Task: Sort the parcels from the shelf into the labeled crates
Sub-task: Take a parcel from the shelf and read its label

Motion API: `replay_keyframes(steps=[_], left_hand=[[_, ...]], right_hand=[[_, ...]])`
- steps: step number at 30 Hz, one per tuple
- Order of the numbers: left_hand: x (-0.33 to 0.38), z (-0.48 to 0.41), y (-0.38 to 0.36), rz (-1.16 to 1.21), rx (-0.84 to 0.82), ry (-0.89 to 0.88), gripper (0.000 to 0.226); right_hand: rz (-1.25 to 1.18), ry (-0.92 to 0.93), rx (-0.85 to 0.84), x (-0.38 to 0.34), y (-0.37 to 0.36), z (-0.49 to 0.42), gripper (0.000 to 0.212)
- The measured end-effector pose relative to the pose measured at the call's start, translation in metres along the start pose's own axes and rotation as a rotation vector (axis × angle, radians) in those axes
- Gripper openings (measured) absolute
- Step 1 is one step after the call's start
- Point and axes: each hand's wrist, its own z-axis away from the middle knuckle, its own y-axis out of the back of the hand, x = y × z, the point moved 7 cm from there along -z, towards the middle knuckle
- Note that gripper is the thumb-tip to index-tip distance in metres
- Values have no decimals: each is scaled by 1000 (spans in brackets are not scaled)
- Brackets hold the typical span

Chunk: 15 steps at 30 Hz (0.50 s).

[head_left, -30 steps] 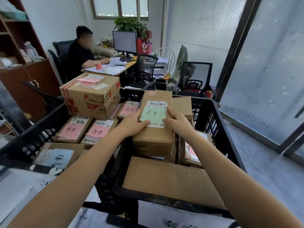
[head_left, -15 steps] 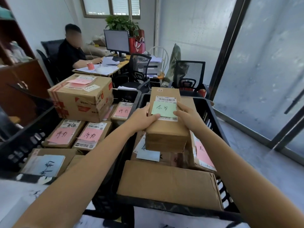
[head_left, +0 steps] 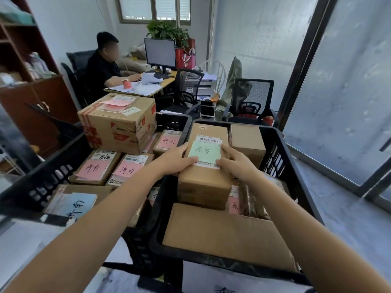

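Head view: left hand [head_left: 175,160], right hand [head_left: 237,163] grip boxy cardboard parcel [head_left: 203,182], seemingly within crate [head_left: 277,153].

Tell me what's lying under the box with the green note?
Beneath the green-note box, held by the left hand and right hand, only a parcel with a pink note peeks out. Whatever else lies under it in the black crate is covered.

Light: soft daylight is pouring through the tall frosted glass panels [head_left: 349,85].
Blur: the dark brown wooden shelf [head_left: 53,96] is smearing at the left edge.
Distortion: the black metal door frame [head_left: 304,60] is leaning outward.
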Motion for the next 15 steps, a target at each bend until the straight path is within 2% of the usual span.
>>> replay_keyframes(steps=[5,10,15], left_hand=[[-7,5,-9,-71,-39,25,73],[0,17,-16,-261,-10,12,76],[3,34,-17,-284,59,-50,57]], right_hand=[[13,-7,-74,12,-12,6,66],[89,-23,-97,11,-16,10,72],[102,8,-107,7,-14,22,73]])
